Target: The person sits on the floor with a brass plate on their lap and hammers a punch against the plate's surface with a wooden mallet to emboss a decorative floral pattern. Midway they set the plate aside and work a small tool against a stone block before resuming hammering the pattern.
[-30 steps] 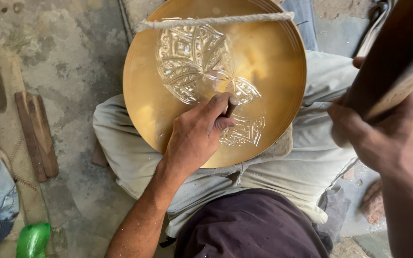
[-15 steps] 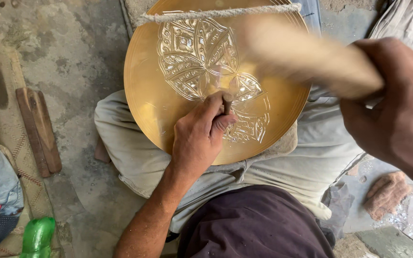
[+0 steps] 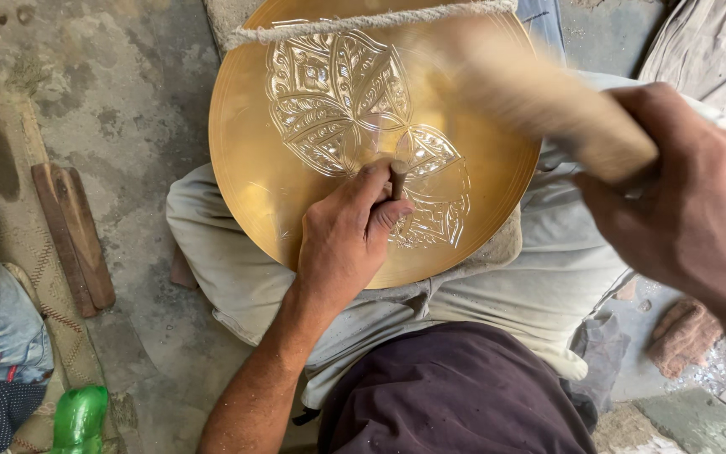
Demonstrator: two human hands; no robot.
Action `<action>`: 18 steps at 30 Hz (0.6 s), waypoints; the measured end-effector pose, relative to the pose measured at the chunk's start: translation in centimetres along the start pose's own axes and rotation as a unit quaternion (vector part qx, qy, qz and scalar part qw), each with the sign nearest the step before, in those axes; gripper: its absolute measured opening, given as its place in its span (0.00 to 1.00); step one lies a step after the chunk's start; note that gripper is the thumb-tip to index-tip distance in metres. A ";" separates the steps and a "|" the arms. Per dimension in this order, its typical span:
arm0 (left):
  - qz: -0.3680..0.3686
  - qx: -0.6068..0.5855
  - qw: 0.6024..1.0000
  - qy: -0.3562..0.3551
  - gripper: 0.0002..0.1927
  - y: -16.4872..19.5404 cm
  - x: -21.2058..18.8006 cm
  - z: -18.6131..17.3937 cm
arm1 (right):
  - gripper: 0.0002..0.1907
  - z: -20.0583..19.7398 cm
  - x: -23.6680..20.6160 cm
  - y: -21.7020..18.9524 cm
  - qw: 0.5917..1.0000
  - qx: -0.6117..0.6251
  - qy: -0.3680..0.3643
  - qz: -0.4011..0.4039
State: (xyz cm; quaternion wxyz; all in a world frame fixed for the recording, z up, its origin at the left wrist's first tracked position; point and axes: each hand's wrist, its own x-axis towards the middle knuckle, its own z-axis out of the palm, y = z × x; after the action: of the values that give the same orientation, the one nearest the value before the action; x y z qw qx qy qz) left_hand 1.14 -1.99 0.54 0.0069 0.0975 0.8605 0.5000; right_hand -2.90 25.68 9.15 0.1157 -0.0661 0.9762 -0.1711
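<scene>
Left hand: the left hand (image 3: 342, 244) had its grip pressed together around a short dark metal chisel (image 3: 398, 178), fingers curled tight, with only the tool's top end showing above the fist.
Chisel: it stood nearly upright, its tip hidden below the grip, apparently touching the plate.
Plate: the round golden brass plate (image 3: 254, 160) rested on the person's lap, tilted away, just under the left grip; engraved leaf-shaped panels (image 3: 334, 101) spread out beyond that grip.
Right hand: the right hand (image 3: 691, 210) had its grip closed around a pale wooden mallet (image 3: 531, 92), which was blurred by motion (so its exact shape could not be told) and sat up and to the right of the chisel.
Rope: a frayed whitish cord (image 3: 363, 22) crossed the plate's far rim.
Floor: two brown wooden slats (image 3: 73, 240) lay well to the left of the left grip, and a green plastic bottle (image 3: 79, 418) lay near the lower left corner.
Doing it well: the step looked like striking the chisel; a steady left grip and light square blows would likely keep the line clean.
</scene>
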 end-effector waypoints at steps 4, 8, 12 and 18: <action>0.027 0.009 0.999 -0.036 0.18 -0.1 0.4 -0.4 | 0.18 0.9 -1.4 0.7 0.989 -0.138 0.006 -0.059; 0.048 0.008 0.995 -0.084 0.20 -0.7 1.1 -0.6 | 0.18 2.5 -3.0 0.3 0.998 -0.022 0.046 0.023; 0.116 0.033 0.973 -0.196 0.17 -1.3 2.3 -0.3 | 0.16 4.5 -5.6 0.6 0.991 0.050 0.120 -0.014; 0.133 0.080 0.942 -0.297 0.24 -0.9 4.0 0.0 | 0.20 8.3 -10.0 0.4 0.962 0.110 0.061 0.244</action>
State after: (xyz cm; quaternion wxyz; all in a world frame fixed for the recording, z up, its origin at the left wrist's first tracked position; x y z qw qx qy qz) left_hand -2.89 -1.74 0.09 0.1873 0.3553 0.8360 0.3739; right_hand 8.78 25.15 3.46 0.1003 0.1981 0.9431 -0.2475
